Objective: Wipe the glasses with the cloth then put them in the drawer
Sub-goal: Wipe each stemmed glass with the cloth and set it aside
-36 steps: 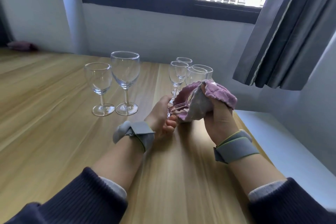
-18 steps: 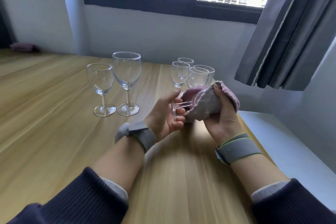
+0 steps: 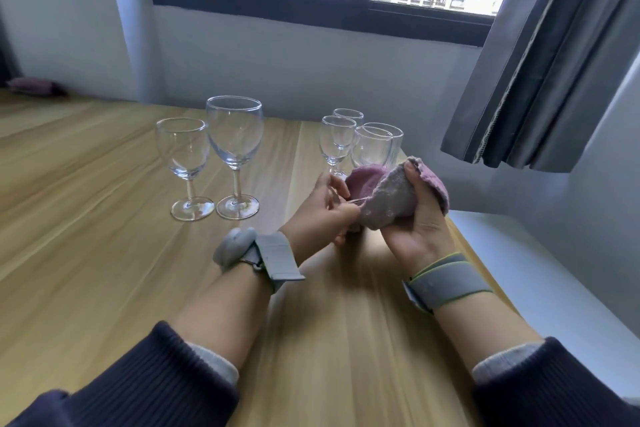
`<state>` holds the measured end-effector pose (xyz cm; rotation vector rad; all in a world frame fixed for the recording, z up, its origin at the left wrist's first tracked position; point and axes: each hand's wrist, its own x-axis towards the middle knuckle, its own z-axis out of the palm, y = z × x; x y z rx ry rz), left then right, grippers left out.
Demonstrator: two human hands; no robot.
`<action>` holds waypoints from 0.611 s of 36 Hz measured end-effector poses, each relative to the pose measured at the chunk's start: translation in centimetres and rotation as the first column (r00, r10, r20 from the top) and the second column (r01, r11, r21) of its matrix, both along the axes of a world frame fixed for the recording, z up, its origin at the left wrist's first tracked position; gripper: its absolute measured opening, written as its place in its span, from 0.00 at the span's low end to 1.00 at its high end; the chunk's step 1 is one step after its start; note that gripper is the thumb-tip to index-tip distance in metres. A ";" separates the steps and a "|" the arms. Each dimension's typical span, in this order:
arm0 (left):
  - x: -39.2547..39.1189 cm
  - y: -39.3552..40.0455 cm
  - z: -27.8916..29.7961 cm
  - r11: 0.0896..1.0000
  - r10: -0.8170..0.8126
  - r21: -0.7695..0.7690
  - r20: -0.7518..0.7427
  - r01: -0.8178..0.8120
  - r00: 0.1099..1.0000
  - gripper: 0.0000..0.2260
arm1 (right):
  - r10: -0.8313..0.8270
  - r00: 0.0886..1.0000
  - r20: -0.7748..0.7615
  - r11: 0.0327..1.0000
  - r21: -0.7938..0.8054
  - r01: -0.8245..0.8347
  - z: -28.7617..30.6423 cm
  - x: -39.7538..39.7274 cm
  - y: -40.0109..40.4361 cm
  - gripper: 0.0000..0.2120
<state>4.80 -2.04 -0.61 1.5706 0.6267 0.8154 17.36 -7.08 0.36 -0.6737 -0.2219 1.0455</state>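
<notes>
A stemmed glass lies sideways between my hands; only its thin stem [image 3: 356, 202] shows. My left hand [image 3: 323, 215] pinches the foot end of that glass. My right hand [image 3: 414, 222] is wrapped around the pink-and-grey cloth [image 3: 388, 199], which covers the bowl. Two larger wine glasses [image 3: 234, 149] [image 3: 183, 156] stand upright to the left. Several smaller glasses [image 3: 335, 140] [image 3: 372, 147] stand just behind the cloth. No drawer is in view.
The wooden table [image 3: 104, 253] ends close to my right forearm, with a white ledge [image 3: 554, 288] beyond. A grey curtain [image 3: 547, 62] hangs at the right. Another purple cloth [image 3: 33, 85] lies far back left by the wall.
My left fingers have shifted their grip on the glass's foot, first opening up, now closing to a pinch. My right thumb has slid over the cloth around the bowl. The standing glasses are unmoved.
</notes>
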 end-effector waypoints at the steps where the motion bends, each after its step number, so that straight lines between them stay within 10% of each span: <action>1: -0.2 0.0 -0.2 0.998 0.010 0.059 -0.007 -0.009 1.000 0.12 | -0.002 1.000 -0.018 1.000 -0.009 0.002 0.0 -0.1 0.0 0.17; 14: -0.2 0.4 -0.7 0.978 -0.075 0.198 0.065 0.061 0.995 0.15 | 0.004 0.998 -0.070 1.000 0.011 -0.003 -0.3 0.0 0.3 0.31; 22: -0.1 1.0 -1.3 0.991 -0.091 0.101 0.073 0.083 0.993 0.17 | 0.004 1.000 0.003 1.000 0.023 -0.004 -0.1 -0.2 -0.1 0.15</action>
